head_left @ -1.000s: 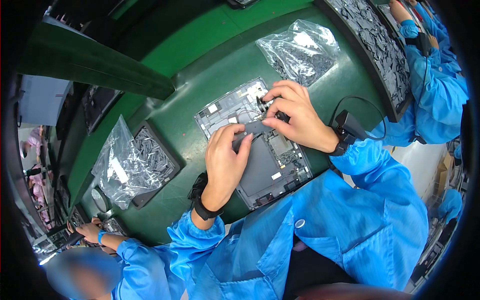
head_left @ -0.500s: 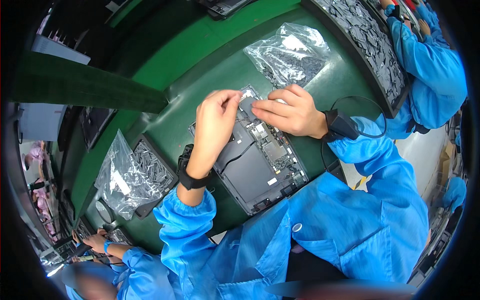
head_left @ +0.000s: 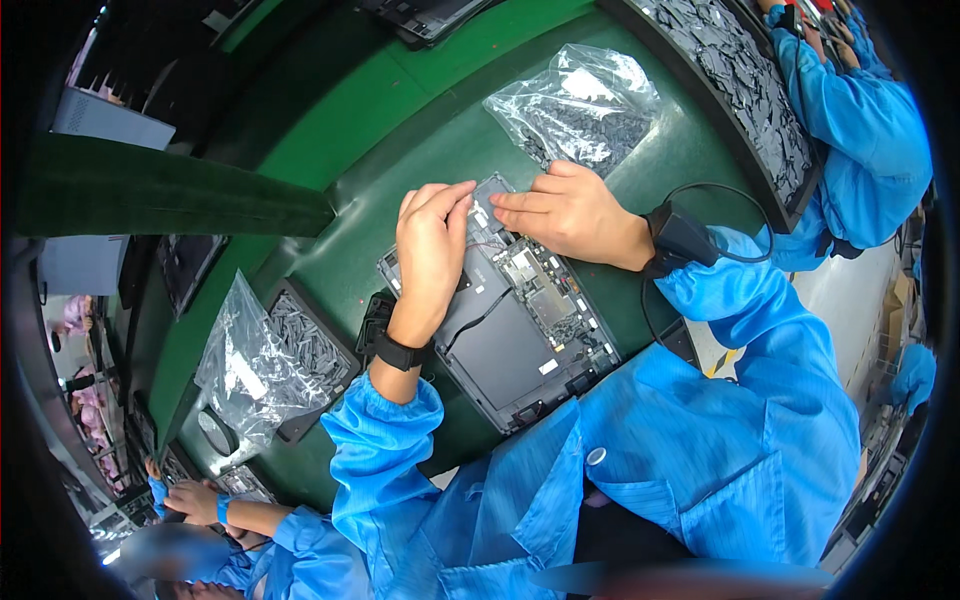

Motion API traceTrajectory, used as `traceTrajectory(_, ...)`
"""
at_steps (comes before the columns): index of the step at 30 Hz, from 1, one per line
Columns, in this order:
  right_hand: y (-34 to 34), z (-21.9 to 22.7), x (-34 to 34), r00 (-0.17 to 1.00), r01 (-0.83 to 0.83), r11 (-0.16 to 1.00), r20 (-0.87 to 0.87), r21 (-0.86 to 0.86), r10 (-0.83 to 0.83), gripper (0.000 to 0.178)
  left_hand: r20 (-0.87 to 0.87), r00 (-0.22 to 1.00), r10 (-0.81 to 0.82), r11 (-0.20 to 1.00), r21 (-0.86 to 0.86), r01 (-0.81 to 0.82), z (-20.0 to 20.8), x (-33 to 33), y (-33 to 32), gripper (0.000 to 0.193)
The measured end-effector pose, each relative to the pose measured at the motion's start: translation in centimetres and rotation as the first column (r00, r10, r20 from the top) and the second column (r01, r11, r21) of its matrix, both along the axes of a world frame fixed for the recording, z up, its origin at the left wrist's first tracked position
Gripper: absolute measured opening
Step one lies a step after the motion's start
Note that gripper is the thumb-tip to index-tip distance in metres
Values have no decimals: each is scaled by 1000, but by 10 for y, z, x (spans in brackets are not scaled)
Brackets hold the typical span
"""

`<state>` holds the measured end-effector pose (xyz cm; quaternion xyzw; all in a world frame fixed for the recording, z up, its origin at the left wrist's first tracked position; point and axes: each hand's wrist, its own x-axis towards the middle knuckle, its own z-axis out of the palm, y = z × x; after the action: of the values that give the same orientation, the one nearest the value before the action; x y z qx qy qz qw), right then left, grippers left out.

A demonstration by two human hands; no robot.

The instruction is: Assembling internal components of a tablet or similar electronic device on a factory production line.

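An opened laptop base (head_left: pixel 480 330) lies tilted on the green table in front of me, with its circuit board (head_left: pixel 545 290) and a black cable (head_left: pixel 480 318) exposed. My left hand (head_left: pixel 430 240) is above the base's far left part, thumb and fingers drawn together in a pinch. Whatever may be between those fingertips is too small to make out. From the right, my right hand (head_left: pixel 575 215) lays its outstretched fingers on the dark piece at the far corner of the base. Nothing shows gripped in it. Its palm side is hidden.
Beyond the base lies a clear bag of small dark parts (head_left: pixel 580 110). Another clear bag (head_left: pixel 245 360) rests against a tray of dark strips (head_left: pixel 305 340) on the left. A large bin of dark pieces (head_left: pixel 735 90) stands far right. Co-workers in blue sit on both sides.
My right hand has shifted slightly left, its fingers now flatter on the corner. The left fingertips have moved a little left, uncovering more of the dark piece.
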<state>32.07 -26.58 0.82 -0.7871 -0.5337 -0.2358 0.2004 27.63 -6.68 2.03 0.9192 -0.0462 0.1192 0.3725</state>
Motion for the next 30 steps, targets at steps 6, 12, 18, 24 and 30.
traceTrajectory(6, -2, 13, 11, 998, -58, 990, 4, -128, 59, 17, 111, 994, -20, 1000, 7, 19, -5, 1, -2, 16)
traceTrajectory(12, -1, 11, 4, 989, -26, 983, -150, -182, -2, 25, 110, 994, -6, 1000, 27, 3, -10, 0, -2, 16)
traceTrajectory(18, 5, 35, -6, 996, 22, 856, 83, -516, 24, 37, 124, 992, -30, 999, 27, 27, -11, -1, -3, 19)
traceTrajectory(24, 8, 26, -12, 997, -31, 853, 43, -521, 63, 31, 81, 995, -57, 998, 40, 54, -8, -4, 0, 21)
traceTrajectory(30, -6, 16, 30, 845, 6, 987, -528, 160, 80, 31, -66, 984, 167, 964, -200, -178, 2, -59, 1, 44)
